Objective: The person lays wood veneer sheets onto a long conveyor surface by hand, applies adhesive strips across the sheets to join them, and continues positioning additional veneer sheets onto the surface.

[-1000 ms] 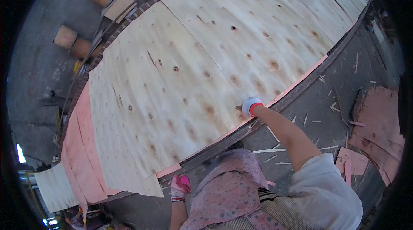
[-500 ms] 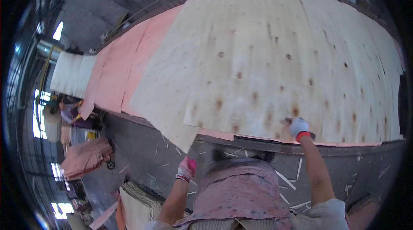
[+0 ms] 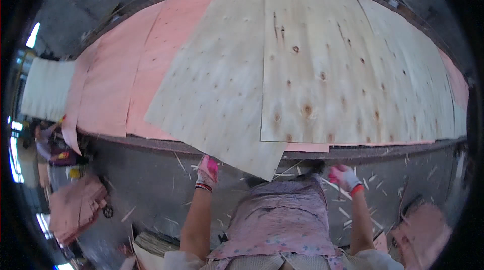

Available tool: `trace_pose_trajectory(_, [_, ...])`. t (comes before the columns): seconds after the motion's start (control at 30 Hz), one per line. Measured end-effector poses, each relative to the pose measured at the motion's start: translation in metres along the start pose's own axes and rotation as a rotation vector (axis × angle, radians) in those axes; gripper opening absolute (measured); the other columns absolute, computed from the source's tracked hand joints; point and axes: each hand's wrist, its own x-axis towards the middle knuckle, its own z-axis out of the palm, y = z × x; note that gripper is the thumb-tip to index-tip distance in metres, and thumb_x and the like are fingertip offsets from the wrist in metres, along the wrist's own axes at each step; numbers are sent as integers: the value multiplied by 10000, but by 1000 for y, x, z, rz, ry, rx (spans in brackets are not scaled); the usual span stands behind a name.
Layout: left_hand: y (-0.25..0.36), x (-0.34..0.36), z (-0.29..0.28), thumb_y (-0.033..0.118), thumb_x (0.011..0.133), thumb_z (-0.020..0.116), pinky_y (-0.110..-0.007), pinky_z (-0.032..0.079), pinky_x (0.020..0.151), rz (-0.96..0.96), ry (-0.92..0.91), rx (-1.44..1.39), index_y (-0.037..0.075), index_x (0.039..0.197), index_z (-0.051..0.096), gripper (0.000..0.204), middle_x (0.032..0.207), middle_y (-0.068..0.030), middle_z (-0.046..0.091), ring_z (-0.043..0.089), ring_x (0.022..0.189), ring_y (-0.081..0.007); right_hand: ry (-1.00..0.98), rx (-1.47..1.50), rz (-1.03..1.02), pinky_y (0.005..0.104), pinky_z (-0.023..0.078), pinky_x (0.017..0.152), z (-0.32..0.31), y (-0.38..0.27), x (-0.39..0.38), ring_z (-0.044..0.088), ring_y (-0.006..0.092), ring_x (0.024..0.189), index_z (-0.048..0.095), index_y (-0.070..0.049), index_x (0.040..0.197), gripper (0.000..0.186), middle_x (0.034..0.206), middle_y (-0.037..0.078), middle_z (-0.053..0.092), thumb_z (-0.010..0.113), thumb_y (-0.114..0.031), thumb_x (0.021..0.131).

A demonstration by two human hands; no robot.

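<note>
Pale, knotty veneer sheets lie over pink sheets on a long table. One veneer sheet [image 3: 212, 88] sits askew, its near corner hanging past the table's front edge. Another knotty sheet [image 3: 322, 68] overlaps it on the right. My left hand [image 3: 207, 170], in a white glove with pink fingers, is closed right at the slanted sheet's near edge; whether it grips that edge is hard to see. My right hand [image 3: 345, 177], gloved alike with a red cuff, is curled in front of the table, apart from the sheets. Anything inside its fingers is hidden.
Pink sheets [image 3: 108, 88] cover the table's left part, where another person [image 3: 48, 141] stands at the far end. A wheeled stack of pink sheets [image 3: 75, 209] is at left. Stacked veneer [image 3: 154, 245] lies near my left arm, and pale scraps [image 3: 343, 194] litter the floor.
My right hand has come off the knotty sheet and back past the table edge. My left hand now lies left of the slanted sheet's corner, at its edge. The view has shifted.
</note>
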Motion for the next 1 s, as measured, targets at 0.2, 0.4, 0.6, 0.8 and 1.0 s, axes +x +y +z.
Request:
trace_pose_trajectory(0.2, [48,28,0,363,950,431,-306,449,478,-65,-130,11,91,900,554,303,664,-26,555,518,549,-166,-80,-193,-86,299,510,742,133,-24,-39,626,175,860,579,3,1098,417,960,98,651,651,-324,849])
trace_pose_trajectory(0.4, [76,8,-2,351,956,426,-358,495,505,-66,-183,-15,52,1044,577,346,866,-71,645,594,655,-205,130,-738,-115,382,472,869,204,-70,-22,609,337,1005,585,-26,1104,680,1065,211,633,622,-586,721])
trace_pose_trajectory(0.6, [150,14,-40,513,937,347,-342,521,602,-247,-761,502,-2,1148,549,592,1017,-117,648,616,717,-235,-67,-8,-14,245,465,682,249,-113,-15,541,87,744,562,27,1194,685,908,16,618,810,-356,683])
trace_pose_trajectory(0.8, [234,38,-39,551,901,430,-337,529,733,16,-590,104,39,1143,566,582,1050,-121,634,626,869,-226,-99,8,51,246,482,774,243,-84,-8,607,122,855,572,19,1172,520,1000,49,647,770,-201,745])
trace_pose_trajectory(1.0, [307,83,-55,346,902,561,-347,399,1032,21,-520,174,-87,1317,372,628,1309,-212,466,459,1221,-279,76,387,107,283,479,860,285,-47,-11,618,189,969,527,30,1218,550,1075,84,637,756,-188,768])
